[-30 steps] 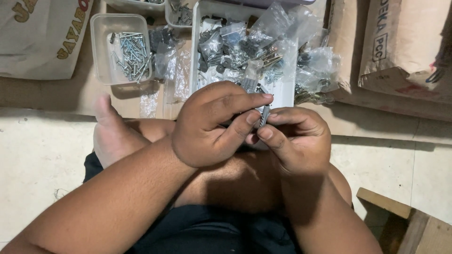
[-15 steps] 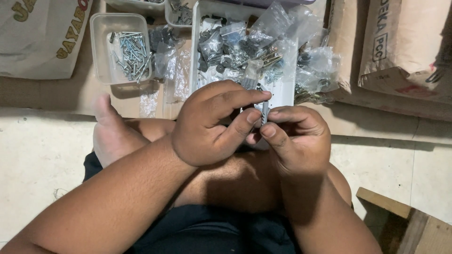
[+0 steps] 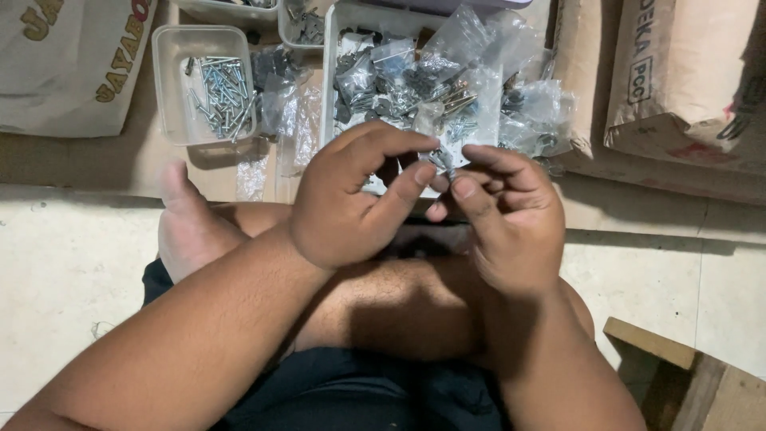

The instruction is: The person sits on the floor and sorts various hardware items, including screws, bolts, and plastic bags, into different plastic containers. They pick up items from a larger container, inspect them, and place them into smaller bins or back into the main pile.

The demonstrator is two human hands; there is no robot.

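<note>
I pinch a small screw (image 3: 447,165) between left hand (image 3: 351,199) and right hand (image 3: 511,219), both narrowed, raised clear of the bag-filled tray (image 3: 339,48) at twelve o'clock for inspection.

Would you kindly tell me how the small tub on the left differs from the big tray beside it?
The small tub holds loose screws; the big tray holds hardware packed in clear bags. The small tub is part full; the big tray is heaped, bags spilling past its right edge. Both are pale plastic, open-topped, on the floor.
</note>
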